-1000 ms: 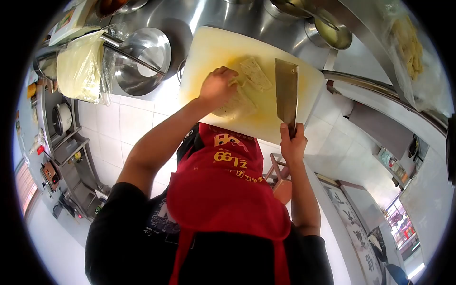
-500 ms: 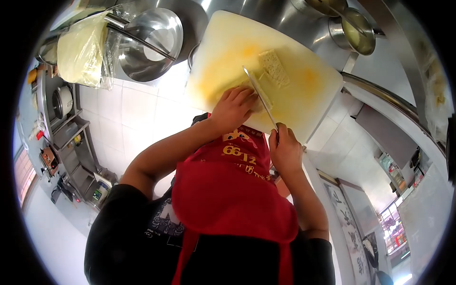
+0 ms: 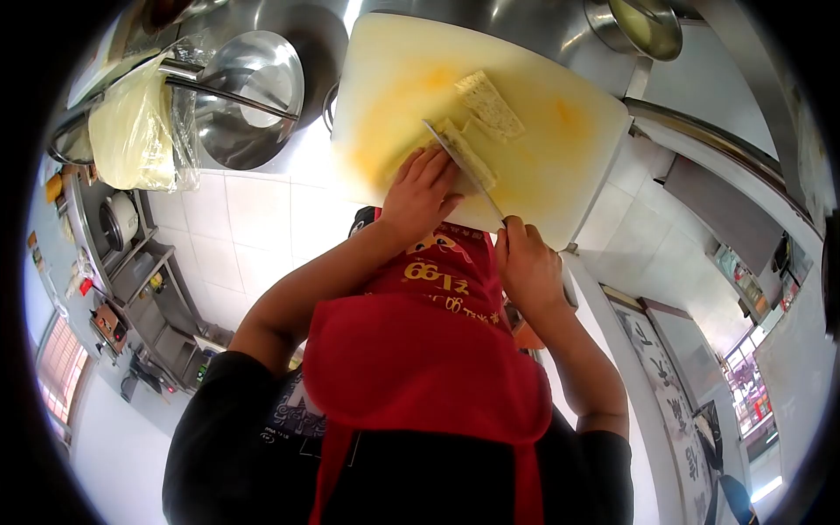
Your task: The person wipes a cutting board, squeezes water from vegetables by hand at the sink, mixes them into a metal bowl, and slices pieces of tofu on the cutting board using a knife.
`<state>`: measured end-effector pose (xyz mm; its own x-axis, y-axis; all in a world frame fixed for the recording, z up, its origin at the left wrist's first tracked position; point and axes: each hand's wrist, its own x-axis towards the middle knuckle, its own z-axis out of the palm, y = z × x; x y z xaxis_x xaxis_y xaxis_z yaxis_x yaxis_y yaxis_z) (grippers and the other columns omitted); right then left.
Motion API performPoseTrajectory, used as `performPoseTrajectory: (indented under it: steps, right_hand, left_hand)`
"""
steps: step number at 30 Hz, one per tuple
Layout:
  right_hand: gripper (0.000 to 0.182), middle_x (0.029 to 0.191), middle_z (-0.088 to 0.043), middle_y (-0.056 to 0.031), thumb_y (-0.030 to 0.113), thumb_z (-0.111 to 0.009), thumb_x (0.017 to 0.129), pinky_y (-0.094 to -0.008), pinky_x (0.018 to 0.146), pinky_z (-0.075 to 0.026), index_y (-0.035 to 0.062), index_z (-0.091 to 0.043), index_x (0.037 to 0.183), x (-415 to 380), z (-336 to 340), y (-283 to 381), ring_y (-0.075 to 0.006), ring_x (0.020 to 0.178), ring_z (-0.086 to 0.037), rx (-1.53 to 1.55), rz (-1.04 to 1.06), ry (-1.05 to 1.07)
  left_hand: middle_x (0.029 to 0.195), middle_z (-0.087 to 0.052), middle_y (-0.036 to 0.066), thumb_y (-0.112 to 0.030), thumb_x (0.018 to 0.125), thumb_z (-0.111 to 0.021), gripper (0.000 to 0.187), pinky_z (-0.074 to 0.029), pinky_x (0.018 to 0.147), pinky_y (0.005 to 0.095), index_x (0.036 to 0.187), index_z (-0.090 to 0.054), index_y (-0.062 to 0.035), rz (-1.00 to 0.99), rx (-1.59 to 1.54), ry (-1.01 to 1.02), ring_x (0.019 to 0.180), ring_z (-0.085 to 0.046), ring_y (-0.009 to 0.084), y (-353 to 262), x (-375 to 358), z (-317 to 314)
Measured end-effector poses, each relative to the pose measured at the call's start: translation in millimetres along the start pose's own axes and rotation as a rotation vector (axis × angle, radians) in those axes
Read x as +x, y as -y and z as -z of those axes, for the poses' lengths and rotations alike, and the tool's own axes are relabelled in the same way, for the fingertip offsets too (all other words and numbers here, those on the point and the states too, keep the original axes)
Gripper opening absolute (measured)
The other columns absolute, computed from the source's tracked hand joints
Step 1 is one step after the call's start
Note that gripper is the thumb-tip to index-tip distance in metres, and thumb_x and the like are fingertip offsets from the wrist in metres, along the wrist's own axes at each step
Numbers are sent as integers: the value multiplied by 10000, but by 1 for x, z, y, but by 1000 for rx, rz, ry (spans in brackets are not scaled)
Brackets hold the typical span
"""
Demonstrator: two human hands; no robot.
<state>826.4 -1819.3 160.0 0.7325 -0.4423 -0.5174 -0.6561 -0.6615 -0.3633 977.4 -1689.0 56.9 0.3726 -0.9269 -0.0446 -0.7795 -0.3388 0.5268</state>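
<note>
A pale yellow-stained cutting board (image 3: pixel 394 79) lies ahead of me. My left hand (image 3: pixel 418 194) presses down on a flat pale slab of food (image 3: pixel 471 157) near the board's front edge. My right hand (image 3: pixel 528 265) grips the handle of a cleaver (image 3: pixel 462 171), whose blade stands edge-down in the slab right beside my left fingertips. A separate cut piece (image 3: pixel 490 105) lies farther back on the board. A red apron covers my chest.
A steel bowl (image 3: pixel 249 96) with a long handle across it and a plastic bag of pale sheets (image 3: pixel 131 127) sit left of the board. A steel pot (image 3: pixel 643 26) stands at the back right. A steel counter edge (image 3: pixel 709 144) runs along the right.
The cleaver went from lying flat at the right of the board to standing edge-down in the slab. My left hand slid toward the board's front edge, keeping the slab pinned.
</note>
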Motion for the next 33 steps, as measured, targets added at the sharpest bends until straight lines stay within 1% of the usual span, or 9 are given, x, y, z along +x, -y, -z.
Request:
performPoseTrajectory:
  steps: [16,18,19,22,24,28,30,31,33]
  right_hand:
    - [177,700,-598,-168,216,-513,941,-478,531,-525,49,-453,932,30,-16,-5,-377,605,-631,-192,-5,57]
    - [117,658,-583,-115,152,-531,898,-388,454,-540,70,-458,859,37,-22,-7,-295,550,-652,-248,49,-4]
    - [117,658,-583,-115,152,-531,898,-388,454,-540,70,-458,859,38,-24,-8,-295,550,-652,-252,50,-2]
    - [99,672,-597,-127,137,-527,893,-398,463,-542,57,-472,878,50,-35,-13,-308,557,-654,-243,59,2]
    - [177,704,-614,-179,208,-513,930,-478,539,-526,37,-466,912,60,-49,-16,-388,616,-633,-139,43,-12]
    - [183,711,-622,-185,216,-514,927,-483,565,-529,38,-472,917,73,-57,-13,-396,631,-634,-129,56,-88]
    - [191,723,-629,-194,226,-509,926,-499,596,-526,38,-478,930,72,-47,-13,-405,644,-632,-103,21,-11]
    - [191,723,-629,-194,226,-509,926,-499,596,-526,38,-478,930,66,-44,-16,-405,644,-632,-110,30,-22]
    - [202,731,-633,-178,232,-531,898,-484,575,-550,43,-478,944,45,-42,-29,-386,635,-654,-133,-77,93]
  left_hand:
    - [1279,-531,108,-284,815,-625,453,-300,1099,419,1207,-592,-59,21,-14,7,1249,-451,256,-1,9,-3]
    - [1277,-532,109,-281,815,-623,461,-299,1100,417,1217,-586,-58,20,-17,-1,1247,-452,256,0,10,-5]
    - [1275,-532,110,-278,814,-622,469,-297,1100,414,1226,-580,-58,21,-23,0,1245,-452,257,-1,8,-6]
    - [1283,-525,113,-273,812,-623,490,-299,1099,412,1249,-564,-61,20,-22,2,1256,-441,257,0,7,-6]
    - [1289,-519,113,-274,812,-622,497,-296,1100,413,1257,-558,-62,18,-24,3,1261,-434,258,1,4,-5]
    - [1302,-506,110,-276,811,-619,506,-290,1104,419,1267,-551,-68,5,-13,10,1271,-422,260,1,5,-3]
    - [1304,-505,108,-278,809,-619,510,-286,1107,421,1270,-548,-71,13,-34,19,1275,-418,260,0,2,-4]
    - [1306,-504,105,-279,808,-619,514,-281,1110,423,1273,-545,-74,30,-32,11,1279,-414,260,3,6,-5]
    - [1311,-500,106,-279,807,-621,518,-280,1111,424,1276,-541,-76,10,-23,-20,1281,-414,261,8,11,-3]
